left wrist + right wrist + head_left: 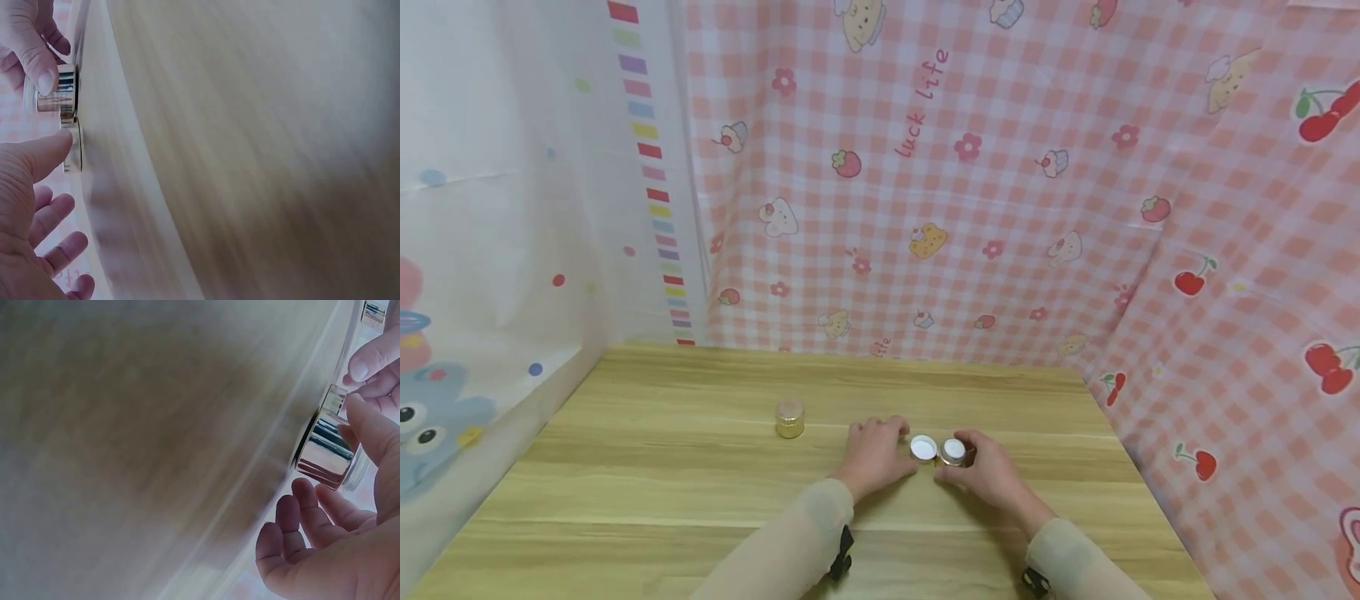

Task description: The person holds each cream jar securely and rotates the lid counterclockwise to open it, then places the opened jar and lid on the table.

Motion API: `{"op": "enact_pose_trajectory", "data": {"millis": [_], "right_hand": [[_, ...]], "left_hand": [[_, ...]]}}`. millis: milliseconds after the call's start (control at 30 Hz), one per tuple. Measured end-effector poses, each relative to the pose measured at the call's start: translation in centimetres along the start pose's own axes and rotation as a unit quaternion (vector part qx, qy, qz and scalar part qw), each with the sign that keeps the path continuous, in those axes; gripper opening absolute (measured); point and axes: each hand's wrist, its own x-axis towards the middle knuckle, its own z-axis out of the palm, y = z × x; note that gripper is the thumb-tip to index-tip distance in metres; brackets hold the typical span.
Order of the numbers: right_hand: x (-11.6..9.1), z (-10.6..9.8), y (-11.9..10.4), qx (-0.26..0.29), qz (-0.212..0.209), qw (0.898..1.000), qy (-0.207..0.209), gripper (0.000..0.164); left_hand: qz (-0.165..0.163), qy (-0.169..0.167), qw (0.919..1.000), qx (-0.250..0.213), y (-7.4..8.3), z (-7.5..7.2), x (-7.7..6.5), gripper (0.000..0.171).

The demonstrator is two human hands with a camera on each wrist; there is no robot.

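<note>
A small gold jar (953,451) stands uncovered on the wooden table, with a white top surface and a clear rim. Touching or almost touching it on the left is a gold lid (923,448), its white inside facing up. My left hand (874,457) is beside the lid; its thumb is near the lid's edge and the other fingers are spread loosely. My right hand (988,473) surrounds the jar, thumb on one side and fingers on the other, seemingly with slight gaps. In the right wrist view, the shiny jar (328,447) reflects the thumb.
Another gold jar (790,418), its top on, stands to the left on the wooden table (700,475). A pink checked cloth (880,208) hangs behind the table and along its right side. White patterned cloth (497,233) hangs at the left.
</note>
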Motion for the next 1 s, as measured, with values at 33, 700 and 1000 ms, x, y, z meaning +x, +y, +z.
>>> {"op": "enact_pose_trajectory", "data": {"millis": [33,700,1000], "right_hand": [[0.0,0.0,0.0,0.001,0.003,1.000,-0.002,0.080],[-1.4,-1.7,-1.1,-0.137,-0.048,0.989,0.035,0.081],[-2.5,-2.2,-1.9,-0.155,-0.086,0.983,0.054,0.077]], "left_hand": [[0.003,0.000,1.0000,-0.001,-0.1,-0.1,-0.1,0.054],[0.091,-0.011,0.9956,0.021,-2.2,-3.2,-3.6,0.046],[0.103,-0.021,0.9943,0.015,-4.7,-7.3,-8.0,0.049]]}}
